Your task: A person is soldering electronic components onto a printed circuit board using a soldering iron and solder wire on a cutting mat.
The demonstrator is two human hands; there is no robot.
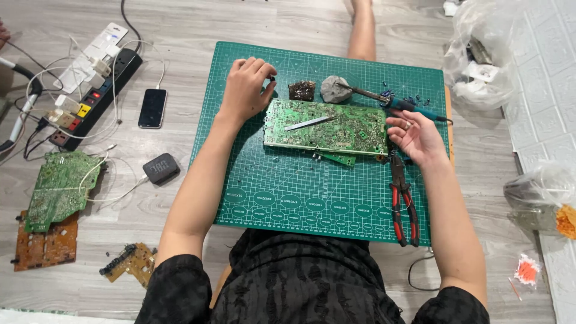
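A green circuit board [327, 127] lies on a green cutting mat [288, 192], with metal tweezers [309, 123] resting across it. My left hand [246, 87] hovers at the board's upper left corner, pinching a tiny dark part between its fingertips. My right hand [415, 135] is at the board's right edge, fingers spread and holding nothing. A blue-handled soldering iron [390, 101] lies just above my right hand, its tip on a grey lump [333, 89]. Red-handled pliers [403, 198] lie below my right hand.
A small brown block [301, 90] sits above the board. Left of the mat are a phone [152, 108], a power strip [93, 99] with plugs and cables, a small dark device [161, 168], and spare circuit boards [60, 189]. Plastic bags [480, 54] sit at right.
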